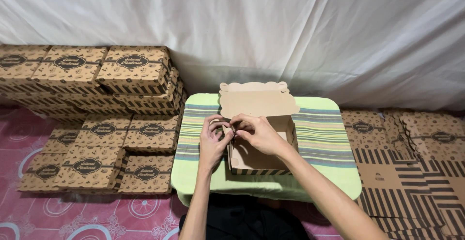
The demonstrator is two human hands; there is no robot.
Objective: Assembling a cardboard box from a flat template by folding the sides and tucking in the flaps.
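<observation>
A brown cardboard box with a striped lower band stands open on a small table with a green striped cloth. Its scalloped lid stands upright at the back. My left hand pinches the box's left wall near the upper corner. My right hand reaches across the open top and grips the same corner flap, fingertips touching the left hand's.
Several finished brown boxes are stacked in rows on the left, on a pink patterned floor cover. A pile of flat unfolded box blanks lies on the right. A white draped sheet hangs behind.
</observation>
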